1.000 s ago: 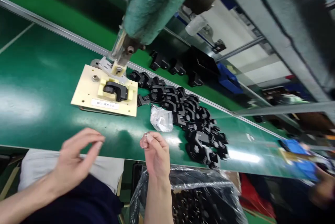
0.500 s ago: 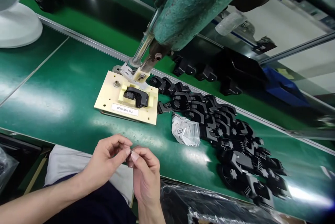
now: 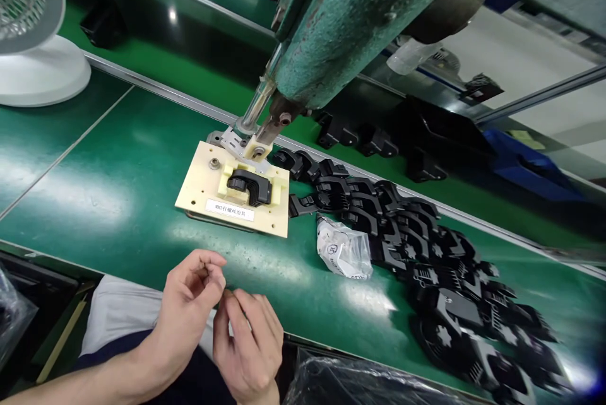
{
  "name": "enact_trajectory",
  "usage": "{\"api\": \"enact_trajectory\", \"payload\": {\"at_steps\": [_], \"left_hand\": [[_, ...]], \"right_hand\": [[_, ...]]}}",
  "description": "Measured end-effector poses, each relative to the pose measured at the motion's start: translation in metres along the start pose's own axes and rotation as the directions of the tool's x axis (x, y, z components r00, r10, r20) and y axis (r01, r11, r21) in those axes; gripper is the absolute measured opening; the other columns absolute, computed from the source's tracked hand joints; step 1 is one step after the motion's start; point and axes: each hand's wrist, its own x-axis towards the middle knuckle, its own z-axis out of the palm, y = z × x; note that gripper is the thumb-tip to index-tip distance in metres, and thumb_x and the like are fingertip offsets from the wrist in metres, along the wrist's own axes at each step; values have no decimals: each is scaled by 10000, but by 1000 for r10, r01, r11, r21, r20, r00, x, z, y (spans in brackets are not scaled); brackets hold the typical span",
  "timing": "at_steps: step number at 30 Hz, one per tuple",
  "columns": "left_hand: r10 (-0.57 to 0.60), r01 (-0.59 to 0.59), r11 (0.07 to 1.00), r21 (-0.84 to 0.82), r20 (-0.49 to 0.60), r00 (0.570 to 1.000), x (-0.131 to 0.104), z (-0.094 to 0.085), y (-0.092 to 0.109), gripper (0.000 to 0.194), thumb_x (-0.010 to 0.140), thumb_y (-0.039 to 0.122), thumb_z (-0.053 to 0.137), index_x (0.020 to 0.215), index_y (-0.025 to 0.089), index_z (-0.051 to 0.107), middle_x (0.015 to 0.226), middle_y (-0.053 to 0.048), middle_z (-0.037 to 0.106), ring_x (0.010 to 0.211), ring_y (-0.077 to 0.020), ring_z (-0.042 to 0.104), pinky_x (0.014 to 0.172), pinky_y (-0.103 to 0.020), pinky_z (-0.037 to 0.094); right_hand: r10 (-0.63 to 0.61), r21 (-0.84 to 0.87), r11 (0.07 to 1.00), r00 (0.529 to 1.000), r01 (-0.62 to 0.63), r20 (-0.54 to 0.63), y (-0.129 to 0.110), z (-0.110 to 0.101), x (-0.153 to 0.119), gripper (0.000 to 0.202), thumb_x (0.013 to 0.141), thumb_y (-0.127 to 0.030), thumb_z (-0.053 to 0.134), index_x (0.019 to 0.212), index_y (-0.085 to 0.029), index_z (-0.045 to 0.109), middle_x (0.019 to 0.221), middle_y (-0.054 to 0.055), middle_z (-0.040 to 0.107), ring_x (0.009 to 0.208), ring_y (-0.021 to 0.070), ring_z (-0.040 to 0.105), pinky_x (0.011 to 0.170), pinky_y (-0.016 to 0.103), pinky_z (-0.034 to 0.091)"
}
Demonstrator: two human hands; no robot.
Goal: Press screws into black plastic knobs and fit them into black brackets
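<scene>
My left hand [image 3: 192,304] is closed in a pinch over the table's front edge, its fingers curled toward the palm. Beside it, my right hand [image 3: 250,342] is closed too, thumb and fingertips pressed together close to the left fingertips. Whatever they pinch is too small or hidden to name. Beyond the hands sits a cream fixture plate [image 3: 189,185] with a printed label [image 3: 230,210]. A curved black plastic part [image 3: 253,185] rests in its raised yellow nest, below the driver head of a green machine [image 3: 350,26].
Many black plastic parts [image 3: 364,203] lie in rows to the right. A crumpled clear plastic bag [image 3: 343,247] lies before them. A white fan [image 3: 42,70] stands at left. A blue bin [image 3: 530,168] is on the back shelf, and plastic film [image 3: 360,380] covers something below the table.
My right hand has turned so its back faces up, and its fingertips have moved lower and left. The left hand has shifted slightly left. The whole view has moved a little.
</scene>
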Motion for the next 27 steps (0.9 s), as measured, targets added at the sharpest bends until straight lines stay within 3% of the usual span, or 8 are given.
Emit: {"api": "enact_trajectory", "payload": {"at_steps": [5, 10, 13, 16, 18, 21, 24, 27], "left_hand": [[0, 0, 997, -82, -5, 1000, 3, -2, -3, 259, 653, 295, 755, 835, 165, 622, 646, 24, 550, 594, -78, 484, 572, -172, 416], [36, -33, 997, -66, 42, 998, 7, -8, -9, 238, 694, 316, 743, 843, 163, 638, 660, -2, 571, 613, -102, 516, 577, -193, 440], [132, -132, 991, 3, 64, 989, 6, -12, -14, 204, 732, 334, 721, 841, 176, 653, 677, -16, 587, 619, -119, 540, 584, -212, 469], [227, -235, 968, 88, 91, 970, 2, -15, -19, 163, 768, 333, 695, 839, 190, 661, 697, -30, 597, 639, -136, 569, 598, -226, 497], [270, -284, 951, 122, 119, 955, -2, -15, -25, 143, 790, 330, 676, 844, 199, 661, 698, -33, 600, 657, -143, 582, 623, -230, 511], [321, -329, 938, 114, 80, 944, -7, -14, -35, 151, 809, 350, 657, 853, 206, 653, 677, -21, 579, 646, -135, 567, 636, -223, 502], [343, -343, 929, 138, 21, 939, -9, -13, -43, 180, 803, 378, 664, 866, 210, 652, 665, -1, 564, 631, -118, 548, 725, -232, 495], [332, -343, 922, 179, 89, 939, -10, -16, -44, 201, 799, 399, 670, 872, 212, 674, 665, 6, 561, 617, -105, 539, 767, -235, 481]], "right_hand": [[177, -4, 984, 984, -177, 0, 34, 8, -2, 137, 864, -117, 531, 895, -187, 645, 754, 61, 647, 643, 160, 602, 587, 281, 501], [451, 31, 891, 891, -453, 60, 45, 3, -4, 125, 873, -225, 567, 830, -185, 677, 738, 53, 633, 626, 155, 583, 604, 272, 501], [597, 336, 700, 774, -631, 210, 21, -4, -5, 141, 882, -270, 574, 891, -193, 692, 770, 52, 632, 616, 143, 573, 582, 253, 504], [600, 562, 426, 687, -709, 410, -2, -5, -5, 201, 892, -321, 565, 971, -191, 695, 847, 74, 647, 655, 150, 594, 565, 243, 508], [600, 619, 353, 677, -702, 426, -8, -1, -5, 205, 884, -335, 572, 939, -187, 703, 834, 78, 645, 682, 160, 602, 584, 245, 513], [619, 644, 356, 687, -678, 381, -7, 6, -10, 183, 855, -335, 603, 832, -182, 701, 750, 57, 618, 604, 138, 557, 530, 229, 478], [638, 626, 438, 714, -645, 289, -3, 9, -15, 185, 836, -321, 603, 750, -175, 678, 694, 43, 592, 553, 121, 507, 500, 224, 437], [593, 582, 547, 769, -602, 238, 1, 5, -14, 185, 825, -266, 574, 678, -177, 644, 631, 25, 563, 535, 118, 489, 495, 224, 414]]}}
